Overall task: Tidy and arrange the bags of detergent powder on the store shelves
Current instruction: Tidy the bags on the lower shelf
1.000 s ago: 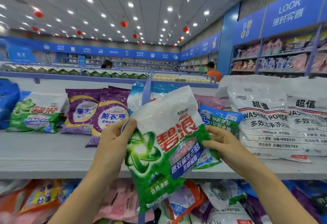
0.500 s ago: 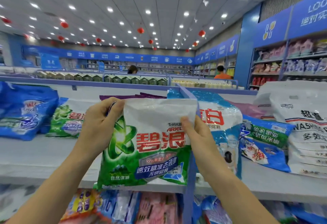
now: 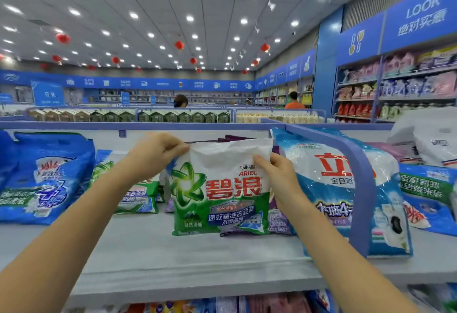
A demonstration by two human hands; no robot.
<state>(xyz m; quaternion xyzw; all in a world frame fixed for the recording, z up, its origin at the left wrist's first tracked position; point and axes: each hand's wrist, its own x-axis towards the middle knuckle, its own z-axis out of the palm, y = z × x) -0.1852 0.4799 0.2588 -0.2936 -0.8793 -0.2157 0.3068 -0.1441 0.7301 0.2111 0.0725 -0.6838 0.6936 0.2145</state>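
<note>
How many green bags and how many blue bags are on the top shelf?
Green: 2, the held green bag and the second green bag.
Blue: 3, the left blue bag, middle blue bag, right blue bag.
Total: 5.

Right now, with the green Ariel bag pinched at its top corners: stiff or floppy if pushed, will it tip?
The green Ariel bag is likely floppy: its white top crinkles where the left hand and right hand pinch it. Probably bottom-heavy, as the lower part looks fuller. Without that grip it may slump on the shelf rather than stand.
</note>
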